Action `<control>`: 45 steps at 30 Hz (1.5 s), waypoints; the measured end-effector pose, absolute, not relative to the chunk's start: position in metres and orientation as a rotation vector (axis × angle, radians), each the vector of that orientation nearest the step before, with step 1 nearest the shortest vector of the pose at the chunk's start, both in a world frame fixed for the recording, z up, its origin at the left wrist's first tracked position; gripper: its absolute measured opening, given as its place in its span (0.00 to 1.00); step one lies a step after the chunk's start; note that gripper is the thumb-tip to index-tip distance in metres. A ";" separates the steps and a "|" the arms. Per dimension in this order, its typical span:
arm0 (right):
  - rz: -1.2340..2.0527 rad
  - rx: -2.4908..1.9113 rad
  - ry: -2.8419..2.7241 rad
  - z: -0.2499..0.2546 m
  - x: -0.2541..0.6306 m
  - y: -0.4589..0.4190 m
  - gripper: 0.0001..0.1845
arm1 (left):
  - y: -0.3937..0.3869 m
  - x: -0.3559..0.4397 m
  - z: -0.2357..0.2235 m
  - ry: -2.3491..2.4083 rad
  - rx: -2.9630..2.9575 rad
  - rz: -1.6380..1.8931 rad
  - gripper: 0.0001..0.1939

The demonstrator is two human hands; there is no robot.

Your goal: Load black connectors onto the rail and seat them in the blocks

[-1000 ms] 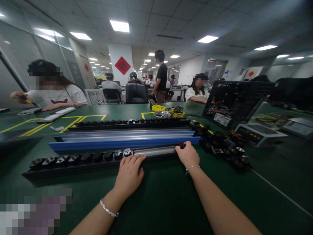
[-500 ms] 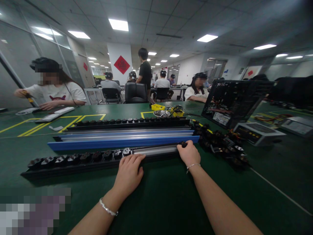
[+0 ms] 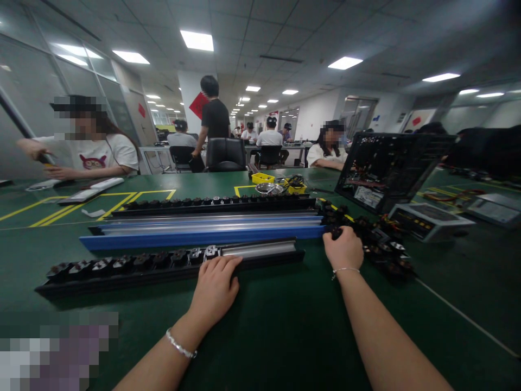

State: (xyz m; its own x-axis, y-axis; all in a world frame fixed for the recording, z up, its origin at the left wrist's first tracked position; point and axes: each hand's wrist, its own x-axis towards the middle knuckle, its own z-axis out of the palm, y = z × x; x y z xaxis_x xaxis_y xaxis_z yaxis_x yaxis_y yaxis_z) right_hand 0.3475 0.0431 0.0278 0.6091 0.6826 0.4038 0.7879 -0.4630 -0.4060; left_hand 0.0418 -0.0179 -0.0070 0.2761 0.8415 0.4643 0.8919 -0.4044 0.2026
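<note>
A long black rail point(image 3: 260, 261) with straight sides lies on the smooth green worktop point(image 3: 268, 331), nearer the near edge than the blue strip point(image 3: 207, 238). Chunky black sockets point(image 3: 143, 261), some with shiny metal faces, fill its left part; its right part shows a bare silvery channel point(image 3: 264, 249). The left hand point(image 3: 215, 282) lies over the rail beside the last socket, fingers stretched and close together, thumb apart. The right hand point(image 3: 345, 248), beyond the rail's right end, pinches a small black piece point(image 3: 336, 232), partly hidden by the fingers, near a jumbled heap of dark parts point(image 3: 391, 250) towards the worktop's right side.
</note>
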 end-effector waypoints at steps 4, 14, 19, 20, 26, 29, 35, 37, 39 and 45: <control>-0.412 -2.295 -1.019 0.025 0.381 0.042 0.20 | -0.018 0.042 -0.006 -1.662 -2.433 -0.786 0.22; -0.283 -2.405 -0.979 0.008 0.406 0.047 0.23 | -0.018 0.041 -0.007 -1.657 -2.438 -0.802 0.22; -0.332 -2.353 -0.964 0.002 0.408 0.049 0.23 | -0.019 0.042 -0.007 -1.657 -2.427 -0.798 0.23; -0.361 -2.323 -0.952 0.001 0.408 0.049 0.23 | -0.019 0.042 -0.008 -1.658 -2.425 -0.797 0.23; -0.618 -1.951 -1.097 0.001 0.389 0.054 0.24 | -0.019 0.043 -0.007 -1.654 -2.409 -0.799 0.22; -0.612 -1.777 -1.328 0.005 0.366 0.056 0.24 | -0.019 0.043 -0.004 -1.679 -2.355 -0.812 0.20; -0.441 -1.561 -1.752 0.002 0.309 0.050 0.23 | -0.016 0.041 -0.007 -1.933 -1.838 -0.822 0.21; -0.355 -1.543 -1.875 -0.002 0.296 0.047 0.24 | -0.014 0.040 -0.011 -1.954 -1.837 -0.746 0.24; -0.260 -1.546 -2.003 -0.005 0.289 0.045 0.25 | -0.013 0.039 -0.014 -1.961 -1.857 -0.681 0.26; -0.085 -1.566 -2.175 -0.006 0.289 0.046 0.26 | -0.016 0.041 -0.012 -1.956 -1.871 -0.615 0.27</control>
State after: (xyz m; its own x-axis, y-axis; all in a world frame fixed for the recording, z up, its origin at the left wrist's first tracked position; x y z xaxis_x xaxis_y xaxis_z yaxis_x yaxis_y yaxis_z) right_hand 0.2890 0.0461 -0.0061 -0.2496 0.8841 0.3951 0.9122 0.3516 -0.2104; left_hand 0.0413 -0.0157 -0.0120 -0.0553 0.8391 0.5411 0.9978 0.0265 0.0608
